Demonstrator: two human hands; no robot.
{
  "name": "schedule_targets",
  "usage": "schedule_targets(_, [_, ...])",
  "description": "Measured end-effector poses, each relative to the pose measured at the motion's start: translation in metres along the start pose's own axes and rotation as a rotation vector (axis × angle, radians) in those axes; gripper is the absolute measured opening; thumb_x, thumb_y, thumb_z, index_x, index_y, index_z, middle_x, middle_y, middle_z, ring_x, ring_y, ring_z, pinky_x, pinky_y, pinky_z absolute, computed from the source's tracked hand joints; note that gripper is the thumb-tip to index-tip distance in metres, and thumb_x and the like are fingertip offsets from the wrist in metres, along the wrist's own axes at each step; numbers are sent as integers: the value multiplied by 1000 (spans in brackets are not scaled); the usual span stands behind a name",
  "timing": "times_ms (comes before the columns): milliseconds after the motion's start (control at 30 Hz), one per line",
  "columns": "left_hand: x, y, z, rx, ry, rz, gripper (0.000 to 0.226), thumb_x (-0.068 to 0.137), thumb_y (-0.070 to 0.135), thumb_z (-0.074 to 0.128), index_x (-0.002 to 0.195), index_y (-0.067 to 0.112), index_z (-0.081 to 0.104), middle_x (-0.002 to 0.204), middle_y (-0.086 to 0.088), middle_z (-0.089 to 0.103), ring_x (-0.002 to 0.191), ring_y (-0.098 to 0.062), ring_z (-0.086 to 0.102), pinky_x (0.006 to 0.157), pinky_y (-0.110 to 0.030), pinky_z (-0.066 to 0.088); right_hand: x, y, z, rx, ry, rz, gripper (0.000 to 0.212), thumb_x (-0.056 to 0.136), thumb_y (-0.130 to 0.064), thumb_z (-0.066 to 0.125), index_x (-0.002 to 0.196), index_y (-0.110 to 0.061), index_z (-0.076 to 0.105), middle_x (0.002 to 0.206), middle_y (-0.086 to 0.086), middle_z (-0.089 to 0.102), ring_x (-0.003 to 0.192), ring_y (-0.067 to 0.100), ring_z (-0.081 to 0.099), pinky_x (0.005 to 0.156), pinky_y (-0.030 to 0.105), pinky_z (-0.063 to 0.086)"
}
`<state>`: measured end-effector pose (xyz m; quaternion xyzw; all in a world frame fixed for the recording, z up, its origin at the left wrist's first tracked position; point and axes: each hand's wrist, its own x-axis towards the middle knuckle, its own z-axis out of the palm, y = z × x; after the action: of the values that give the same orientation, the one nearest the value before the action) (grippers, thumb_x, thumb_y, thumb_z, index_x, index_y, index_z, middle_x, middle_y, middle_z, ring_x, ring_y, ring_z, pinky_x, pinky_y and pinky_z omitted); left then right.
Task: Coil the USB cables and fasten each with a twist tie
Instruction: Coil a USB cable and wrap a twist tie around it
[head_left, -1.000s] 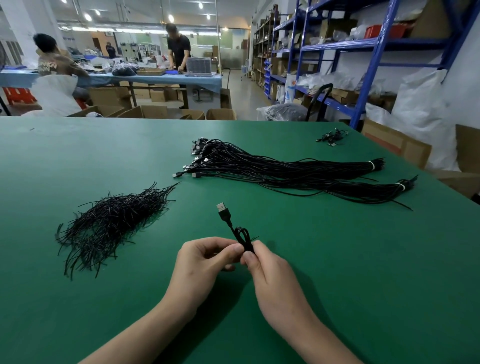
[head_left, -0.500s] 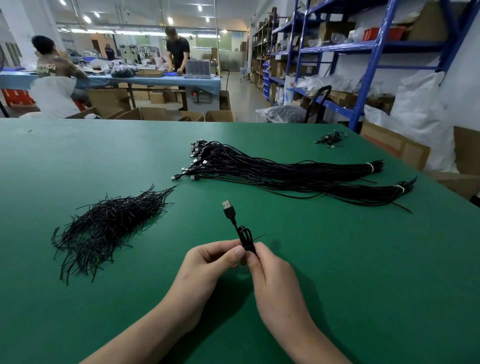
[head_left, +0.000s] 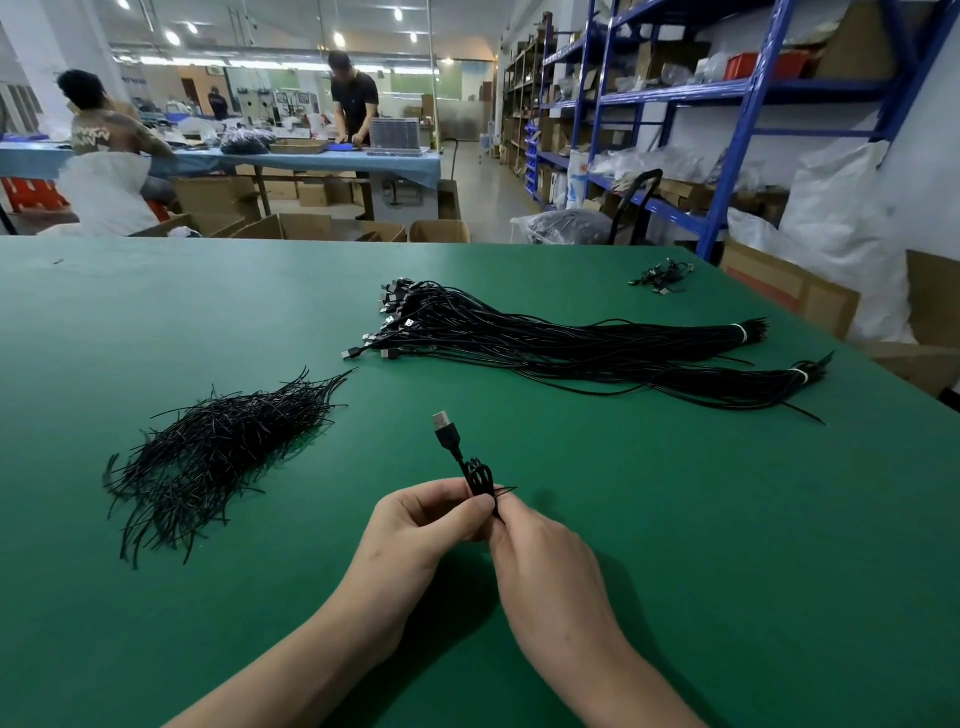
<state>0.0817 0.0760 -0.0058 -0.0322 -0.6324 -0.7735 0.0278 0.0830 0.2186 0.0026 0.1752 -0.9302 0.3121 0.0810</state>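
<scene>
Cable (head_left: 478, 475) coils are gripped by the left hand (head_left: 415, 525) and pinched by the right hand (head_left: 540, 551) above the table (head_left: 675, 519), plug (head_left: 445, 428) pointed away, tie (head_left: 506, 489) ends jutting rightward.

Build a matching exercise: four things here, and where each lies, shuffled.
1. coiled black USB cable
2. heap of thin black twist ties
3. long bundles of straight black USB cables
4. small cluster of black cables

A. far right of the green table
B. between left hand and right hand
C. table's left part
D. table's middle, white-banded ends

Pairs: 1-B, 2-C, 3-D, 4-A.
</scene>
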Motion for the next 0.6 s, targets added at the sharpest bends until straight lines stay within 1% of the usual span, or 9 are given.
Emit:
schedule_targets(67, [-1, 1, 1, 32, 21, 35, 13, 86, 15, 73, 96, 12, 80, 84, -5, 76, 76, -7, 66, 72, -15, 50, 2, 1, 0, 52, -22, -5, 21, 108, -34, 35, 101, -34, 55, 88, -16, 63, 81, 12, 59, 65, 33, 39])
schedule_targets(167, [0, 3, 2, 60, 29, 77, 15, 91, 3, 68, 94, 11, 80, 89, -5, 77, 77, -6, 67, 72, -14, 50, 2, 4, 1, 180, -40, -22, 21, 107, -39, 37, 95, -36, 53, 74, -21, 57, 69, 3, 53, 59, 25, 38])
schedule_targets(233, [0, 4, 1, 69, 31, 87, 15, 91, 1, 67, 94, 10, 79, 91, -6, 77, 79, -8, 68, 73, -16, 51, 3, 5, 0, 314, -66, -37, 20, 107, -40, 40, 103, -35, 59, 78, -22, 63, 72, 0, 57, 60, 22, 42])
schedule_targets(267, [0, 4, 0, 69, 33, 89, 14, 91, 2, 68, 95, 10, 79, 93, -8, 77, 82, -9, 69, 75, -17, 52, 4, 6, 0, 401, -91, -41, 20, 106, -39, 41, 106, -36, 61, 81, -21, 65, 72, 1, 59, 63, 24, 46])
schedule_targets(300, [0, 4, -1, 66, 36, 92, 14, 90, 4, 68, 95, 10, 79, 94, -9, 77, 84, -11, 70, 76, -19, 53, 4, 6, -1, 480, -123, -39, 19, 106, -38, 42, 105, -37, 61, 79, -19, 65, 69, 3, 57, 63, 26, 47])
schedule_targets(367, [0, 4, -3, 60, 45, 96, 12, 89, 8, 68, 95, 10, 79, 95, -12, 77, 84, -13, 70, 76, -23, 55, 5, 7, -4, 583, -188, -13, 21, 105, -38, 44, 94, -34, 61, 70, -8, 59, 61, 5, 48, 59, 30, 40])
schedule_targets(433, [0, 6, -4, 44, 53, 96, 15, 85, 16, 70, 94, 8, 78, 95, -16, 76, 83, -16, 69, 75, -26, 56, 7, 9, -7, 657, -227, 28, 21, 100, -41, 46, 93, -30, 63, 74, 4, 62, 61, 9, 51, 58, 32, 40])
schedule_targets(533, [2, 6, -4, 35, 55, 108, 24, 80, 24, 70, 95, 7, 78, 99, -15, 77, 89, -18, 71, 82, -23, 55, 8, 12, -10, 749, -126, 64, 18, 94, -41, 53, 99, -35, 70, 80, -4, 69, 70, 7, 62, 63, 24, 49])
schedule_targets(600, [2, 6, -5, 36, 58, 107, 23, 80, 25, 71, 93, 9, 79, 98, -12, 78, 89, -15, 71, 82, -20, 54, 10, 15, -13, 715, 0, 60, 9, 96, -36, 61, 99, -34, 70, 84, -8, 70, 78, 8, 65, 69, 34, 55])
